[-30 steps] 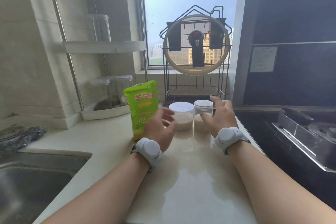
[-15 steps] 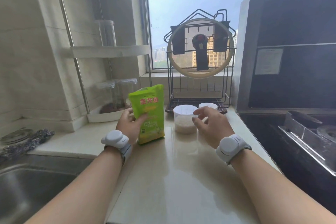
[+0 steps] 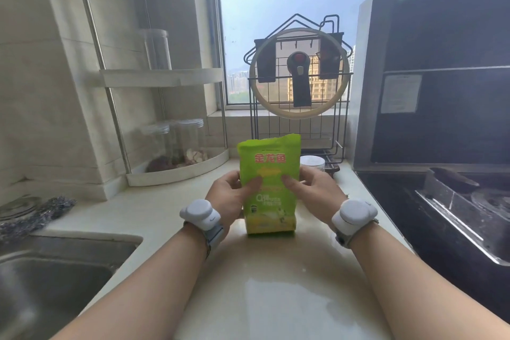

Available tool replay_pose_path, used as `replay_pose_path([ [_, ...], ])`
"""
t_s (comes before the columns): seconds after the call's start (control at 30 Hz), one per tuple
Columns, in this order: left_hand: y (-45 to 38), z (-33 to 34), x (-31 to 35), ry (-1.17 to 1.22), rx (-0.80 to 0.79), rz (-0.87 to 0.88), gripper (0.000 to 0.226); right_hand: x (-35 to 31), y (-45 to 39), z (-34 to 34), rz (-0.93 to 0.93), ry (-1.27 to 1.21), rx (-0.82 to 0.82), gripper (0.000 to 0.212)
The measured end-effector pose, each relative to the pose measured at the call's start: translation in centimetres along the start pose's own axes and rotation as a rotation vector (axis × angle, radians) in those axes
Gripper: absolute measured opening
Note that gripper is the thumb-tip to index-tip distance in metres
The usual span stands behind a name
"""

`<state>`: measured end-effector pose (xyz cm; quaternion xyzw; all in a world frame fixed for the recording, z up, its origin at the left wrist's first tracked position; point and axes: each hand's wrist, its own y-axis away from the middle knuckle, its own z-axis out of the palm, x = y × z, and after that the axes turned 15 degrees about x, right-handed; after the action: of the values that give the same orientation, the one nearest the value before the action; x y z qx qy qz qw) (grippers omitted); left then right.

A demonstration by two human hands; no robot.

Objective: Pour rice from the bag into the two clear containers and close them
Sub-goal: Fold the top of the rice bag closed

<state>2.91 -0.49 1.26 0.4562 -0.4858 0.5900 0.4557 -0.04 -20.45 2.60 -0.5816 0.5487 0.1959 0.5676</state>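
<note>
A green rice bag [image 3: 270, 185] with red lettering stands upright on the pale counter [image 3: 265, 298], in the middle of the view. My left hand [image 3: 231, 196] grips its left side and my right hand [image 3: 311, 190] grips its right side, thumbs across the front. Behind the bag's right edge peeks the white lid of one clear container [image 3: 312, 162]. The bag hides the other container.
A steel sink [image 3: 55, 279] lies at lower left with a scrubber [image 3: 38, 215] beside it. A corner shelf [image 3: 176, 165] with jars stands at the back left. A black wire rack [image 3: 299, 91] holds a glass lid. A dark stove [image 3: 452, 210] fills the right.
The bag has moved from the left to the centre, in front of the containers. My right hand left the containers and now holds the bag's right side.
</note>
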Motion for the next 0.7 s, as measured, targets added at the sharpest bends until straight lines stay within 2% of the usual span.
replay_pose_path([
  [0.1,0.3,0.2,0.0,0.034,-0.013,-0.014,0.023,0.4,-0.1,-0.4,0.025,-0.071,0.060,0.012],
  [0.23,0.1,-0.1,0.1,0.060,0.011,0.036,0.032,0.5,0.0,-0.8,0.060,-0.157,0.071,0.021],
  [0.37,0.2,-0.1,-0.2,0.015,0.035,0.115,0.018,0.5,0.0,-0.7,0.068,-0.190,0.117,0.013],
  [0.5,-0.2,-0.4,0.0,-0.051,0.148,0.200,0.033,0.6,-0.2,-1.1,0.076,-0.175,0.197,0.019],
  [0.6,-0.2,-0.4,0.3,0.017,0.111,0.231,0.026,0.6,-0.1,-1.2,0.040,-0.199,0.166,0.010],
  [0.7,-0.1,-0.5,0.5,-0.046,0.014,0.274,0.016,0.3,0.1,-1.2,0.020,-0.217,0.127,0.012],
])
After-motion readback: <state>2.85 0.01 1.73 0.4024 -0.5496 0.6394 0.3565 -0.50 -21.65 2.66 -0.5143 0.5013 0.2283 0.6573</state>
